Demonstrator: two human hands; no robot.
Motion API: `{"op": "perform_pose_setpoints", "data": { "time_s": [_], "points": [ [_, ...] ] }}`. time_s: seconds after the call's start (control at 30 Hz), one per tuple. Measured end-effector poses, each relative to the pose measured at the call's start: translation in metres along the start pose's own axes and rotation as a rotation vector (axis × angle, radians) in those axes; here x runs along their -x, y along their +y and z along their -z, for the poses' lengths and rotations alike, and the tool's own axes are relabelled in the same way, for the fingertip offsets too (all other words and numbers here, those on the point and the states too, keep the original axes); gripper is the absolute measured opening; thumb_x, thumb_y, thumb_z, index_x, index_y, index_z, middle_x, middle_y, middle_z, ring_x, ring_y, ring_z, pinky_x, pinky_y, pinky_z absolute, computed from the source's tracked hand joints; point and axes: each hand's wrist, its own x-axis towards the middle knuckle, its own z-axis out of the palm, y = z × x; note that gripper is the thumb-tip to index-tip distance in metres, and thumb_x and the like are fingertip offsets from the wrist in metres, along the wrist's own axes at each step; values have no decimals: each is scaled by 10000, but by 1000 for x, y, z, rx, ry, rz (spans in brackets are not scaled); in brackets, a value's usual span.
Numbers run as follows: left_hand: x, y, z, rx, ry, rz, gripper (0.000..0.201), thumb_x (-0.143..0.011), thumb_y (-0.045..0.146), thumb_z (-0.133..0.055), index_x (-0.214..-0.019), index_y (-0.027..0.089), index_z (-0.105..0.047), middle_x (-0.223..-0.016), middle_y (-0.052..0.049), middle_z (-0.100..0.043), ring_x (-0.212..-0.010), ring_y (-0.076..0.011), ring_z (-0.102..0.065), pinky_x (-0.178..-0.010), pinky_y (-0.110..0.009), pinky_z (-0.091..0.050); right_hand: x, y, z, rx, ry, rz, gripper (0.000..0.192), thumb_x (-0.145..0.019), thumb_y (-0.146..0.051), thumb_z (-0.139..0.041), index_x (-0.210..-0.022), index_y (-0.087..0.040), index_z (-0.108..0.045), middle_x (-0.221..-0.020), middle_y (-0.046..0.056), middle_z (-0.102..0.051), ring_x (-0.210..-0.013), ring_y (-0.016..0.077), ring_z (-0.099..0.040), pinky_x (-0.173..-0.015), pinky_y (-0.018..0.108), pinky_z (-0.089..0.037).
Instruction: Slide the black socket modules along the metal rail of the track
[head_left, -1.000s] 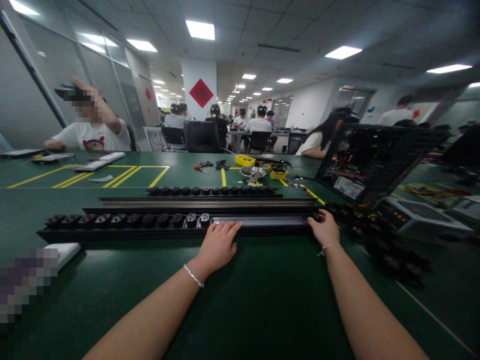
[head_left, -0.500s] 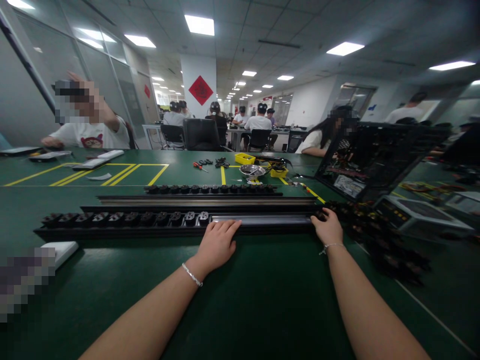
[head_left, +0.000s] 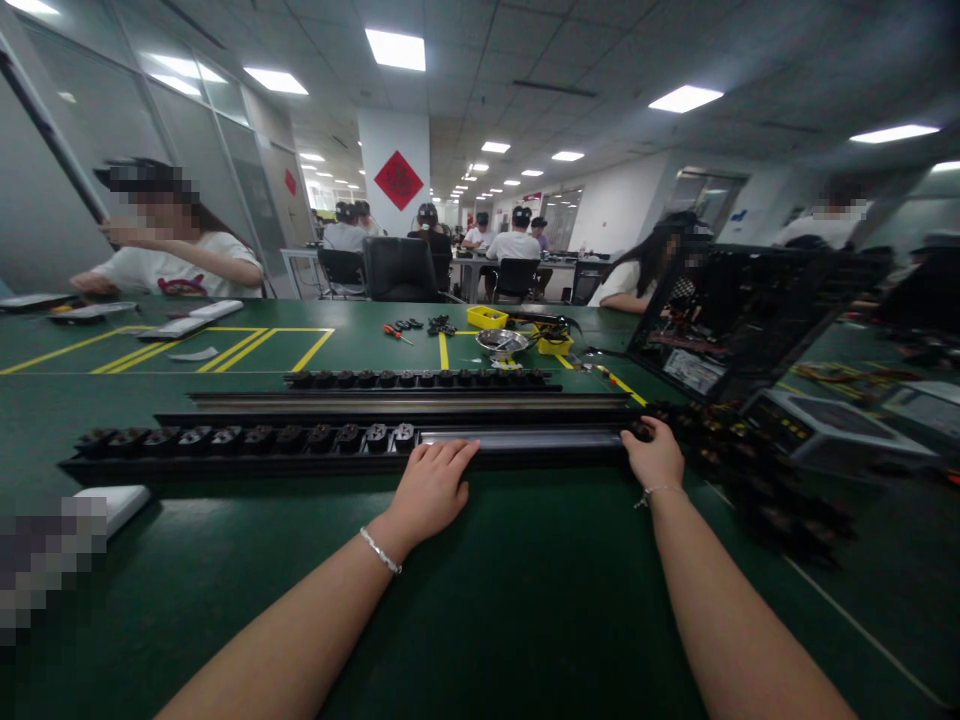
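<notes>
A long black metal rail (head_left: 544,440) lies across the green table in front of me. Several round black power socket modules (head_left: 292,438) sit in a row along its left part, while its right part is a bare channel. My left hand (head_left: 433,485) rests on the rail just right of that row, its fingers stretched out flat. At the rail's right end, my right hand (head_left: 656,460) has thumb and fingers closed around a black socket module (head_left: 640,432), partly hidden by the fingers. Whether the module touches the channel I cannot tell.
Behind lie another rail (head_left: 405,402) and a row of sockets (head_left: 420,379). Loose black modules (head_left: 780,490) are heaped at right, beside a power supply box (head_left: 832,430) and an open computer case (head_left: 750,310). A metal bowl (head_left: 504,345) and yellow bins stand farther back. Co-workers sit beyond.
My hands have hardly moved on the rail. The view has shifted slightly. At the far left, a co-worker's raised arm has come down toward the front of the head.
</notes>
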Motion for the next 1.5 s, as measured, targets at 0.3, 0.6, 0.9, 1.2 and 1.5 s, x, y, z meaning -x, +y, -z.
{"op": "perform_pose_setpoints", "data": {
  "time_s": [0.3, 0.6, 0.9, 1.2, 1.5],
  "points": [
    [0, 0, 0, 2, 9, -1, 554, -816, 214, -512, -1357, 255, -398, -1328, -32, -532, -1186, -224, -475, -985, -413, -331, -4, 3, 2, 75, 23, -43, 427, -673, -377, -617, -1028, -148, -676, -947, 124, -679, -889, 261, -609, -861, 397, -456],
    [0, -1, -1, 10, 10, -3, 565, -817, 215, -514, -1365, 259, -387, -1341, -36, -521, -1191, -229, -470, -972, -417, -334, -2, 1, 5, 109, 25, -76, 449, -699, -382, -603, -1076, -149, -673, -996, 131, -679, -913, 269, -610, -860, 388, -459],
    [0, 0, 0, 2, 15, -4, 564, -806, 206, -524, -1354, 252, -400, -1324, -40, -533, -1180, -227, -480, -969, -414, -338, -5, 5, 4, 68, 82, -93, 436, -685, -375, -621, -1043, -135, -681, -977, 134, -680, -911, 276, -608, -859, 400, -457],
    [0, 0, -1, -6, 25, -6, 568, -800, 201, -525, -1352, 252, -405, -1309, -40, -544, -1171, -228, -487, -966, -414, -342, -7, 11, 4, 40, 158, -113, 418, -674, -396, -626, -999, -139, -683, -915, 124, -684, -882, 266, -607, -872, 408, -452],
    [0, 0, -1, -10, 23, -10, 567, -807, 204, -517, -1358, 257, -398, -1312, -52, -538, -1174, -232, -484, -966, -406, -346, -7, 10, 9, 39, 150, -145, 468, -679, -397, -631, -1065, -137, -675, -999, 135, -679, -948, 285, -598, -899, 413, -440]
  ]
}}
